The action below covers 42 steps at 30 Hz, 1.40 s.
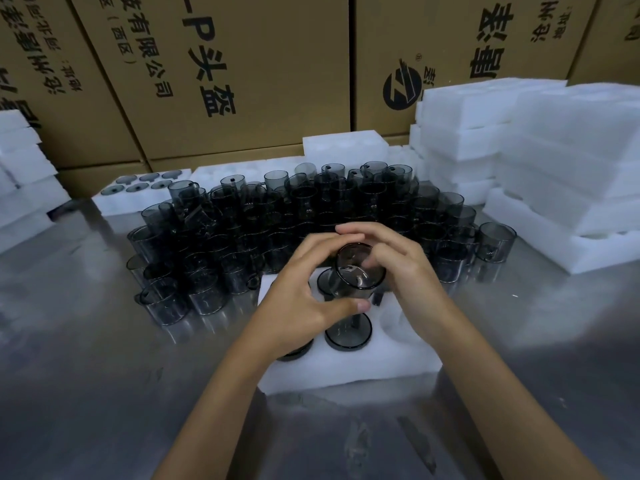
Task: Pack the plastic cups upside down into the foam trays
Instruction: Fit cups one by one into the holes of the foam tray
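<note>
Here both hands meet over the near foam tray, holding one smoky plastic cup between them. The left hand curls round the cup's near side, thumb tip pressed at its lower wall; the right hand wraps the far side, fingers arched over the top. The cup's open rim tilts toward the camera, its long axis leaning back and away rather than standing upright.

The tray sits at the middle of the tabletop, toward the near edge. In it, three dark round cup bases show: one packed cup just below the hands, one partly hidden under the left wrist, one behind the held cup. One empty pocket lies on the tray's right side.

Beyond the hands stands a dense crowd of loose cups, too many to count. At the far left, a filled tray shows six bases. Stacks of empty trays rise along the right edge, another stack at the left edge. Cardboard cartons wall the back.
</note>
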Motion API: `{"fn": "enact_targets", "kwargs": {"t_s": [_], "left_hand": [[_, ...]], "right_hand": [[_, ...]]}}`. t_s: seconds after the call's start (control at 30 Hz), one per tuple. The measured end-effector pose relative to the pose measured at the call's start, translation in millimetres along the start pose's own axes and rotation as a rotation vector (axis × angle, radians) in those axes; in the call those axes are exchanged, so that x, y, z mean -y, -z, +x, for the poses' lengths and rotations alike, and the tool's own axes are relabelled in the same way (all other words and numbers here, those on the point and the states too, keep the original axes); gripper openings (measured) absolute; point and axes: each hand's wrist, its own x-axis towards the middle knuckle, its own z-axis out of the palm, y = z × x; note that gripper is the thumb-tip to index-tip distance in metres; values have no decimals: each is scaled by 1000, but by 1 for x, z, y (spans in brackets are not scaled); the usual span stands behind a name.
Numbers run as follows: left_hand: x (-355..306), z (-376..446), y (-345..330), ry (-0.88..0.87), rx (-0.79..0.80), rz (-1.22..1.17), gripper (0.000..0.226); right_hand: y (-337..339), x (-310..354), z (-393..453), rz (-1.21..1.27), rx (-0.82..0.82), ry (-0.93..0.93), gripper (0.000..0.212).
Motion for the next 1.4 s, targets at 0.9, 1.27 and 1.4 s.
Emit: {"fn": "enact_targets", "kwargs": {"t_s": [0.9,1.27,1.4], "left_hand": [[2,-7,-45,69,114,340,79],[-3,-9,-48,-35,134,516,69],[3,-7,-44,-34,169,581,61]], "right_hand": [[63,-25,6,-506,-89,-134,29],[62,-33,7,-694,-11,-88,24],[58,-39,7,-820,-15,-37,26]]}}
